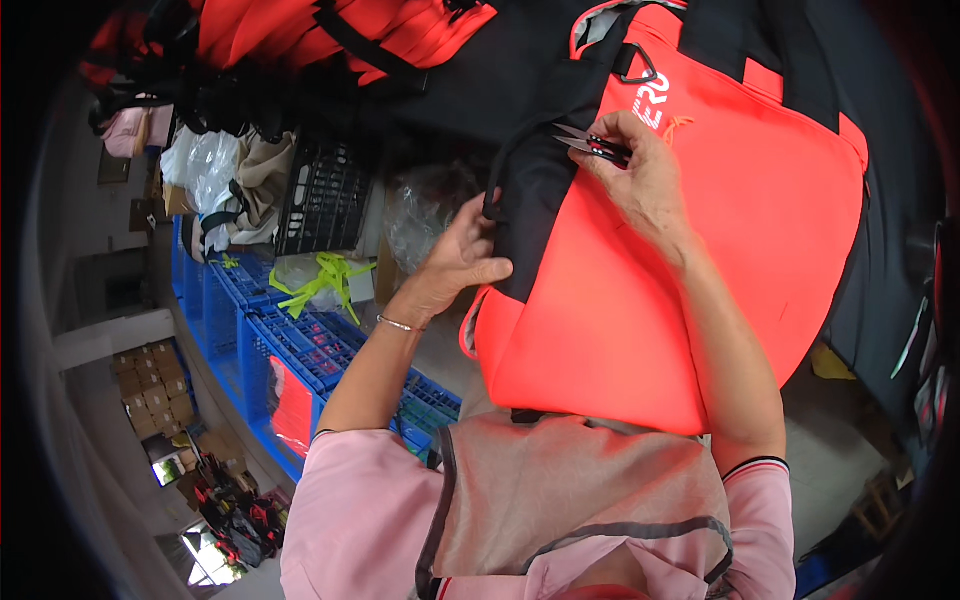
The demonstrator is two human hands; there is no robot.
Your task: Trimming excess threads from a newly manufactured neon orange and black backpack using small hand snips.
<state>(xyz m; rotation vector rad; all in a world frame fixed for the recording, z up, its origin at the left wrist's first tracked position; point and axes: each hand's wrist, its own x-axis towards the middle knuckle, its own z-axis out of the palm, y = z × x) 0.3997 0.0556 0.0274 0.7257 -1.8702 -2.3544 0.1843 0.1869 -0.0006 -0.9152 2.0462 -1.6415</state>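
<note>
A bright red-orange bag [620, 310] with black side panels lies on the black-covered table and hangs toward my lap. My right hand [645, 180] is closed around small black-handled thread snips [600, 148], their pointed blades directed left, above the bag's black panel [537, 200]. A tuft of orange thread [679, 127] shows just beyond that hand. At the panel's left edge, my left hand [462, 250] has its fingers curled behind a black strap [493, 195] and its thumb on the near side. A black triangular ring [636, 65] is fixed near the top of the bag.
More red bags with black straps [300, 40] are heaped at the far left. Below them stand a black plastic crate [325, 195] and blue crates [300, 340] with yellow-green strips [325, 285] on top. Stacked cartons [150, 390] are farther left.
</note>
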